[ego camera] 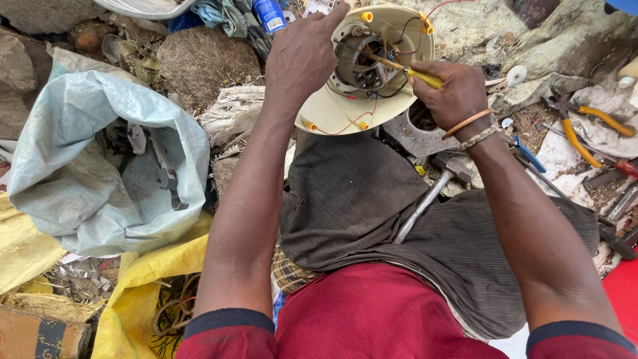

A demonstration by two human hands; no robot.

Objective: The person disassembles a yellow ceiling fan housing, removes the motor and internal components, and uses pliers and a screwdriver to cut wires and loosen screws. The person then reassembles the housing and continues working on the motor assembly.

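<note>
A cream round appliance housing [332, 110] with a metal motor core [362, 63] and thin red wires stands tilted in front of my knees. My left hand [302, 53] grips its left rim and holds it steady. My right hand [452, 90] is closed around a yellow-handled screwdriver [419, 75], whose shaft reaches into the motor core. Orange and braided bands circle my right wrist. A hammer [432, 193] lies on the dark cloth over my lap.
A pale sack [73, 173] holding metal parts lies open at left, with yellow sacks [143, 292] below it. Yellow-handled pliers [585, 129], a blue-handled tool [528, 153] and other tools lie at right. Stones and rags lie beyond.
</note>
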